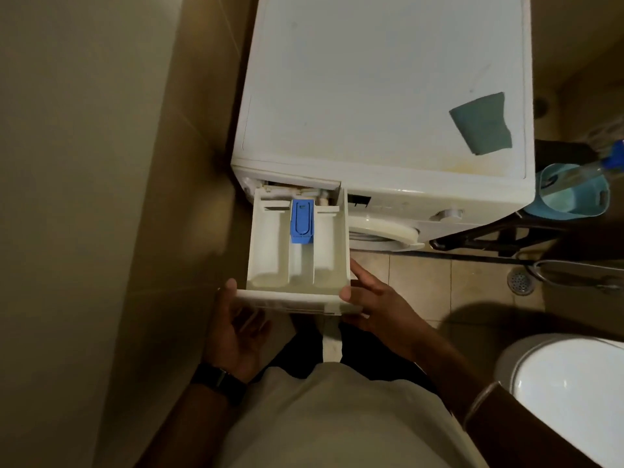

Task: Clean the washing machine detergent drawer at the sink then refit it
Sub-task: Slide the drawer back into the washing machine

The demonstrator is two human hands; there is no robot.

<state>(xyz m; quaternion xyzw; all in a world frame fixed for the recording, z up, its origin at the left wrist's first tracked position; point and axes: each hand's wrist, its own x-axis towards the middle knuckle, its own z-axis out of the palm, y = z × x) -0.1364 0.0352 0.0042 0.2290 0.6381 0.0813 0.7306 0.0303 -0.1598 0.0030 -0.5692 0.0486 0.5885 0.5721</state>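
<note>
At machine front, hands (pixel 374 305) hold plastic drawer (pixel 299 255).

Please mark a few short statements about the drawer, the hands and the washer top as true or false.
1. The drawer is pulled out, its rear end at the washer slot. True.
2. The drawer's middle insert is red. False: it is blue.
3. Both hands hold the drawer's front: left hand, right hand. True.
4. The washer top holds a bottle. False: a folded teal cloth lies there.
5. The left wrist wears a dark watch. True.
</note>
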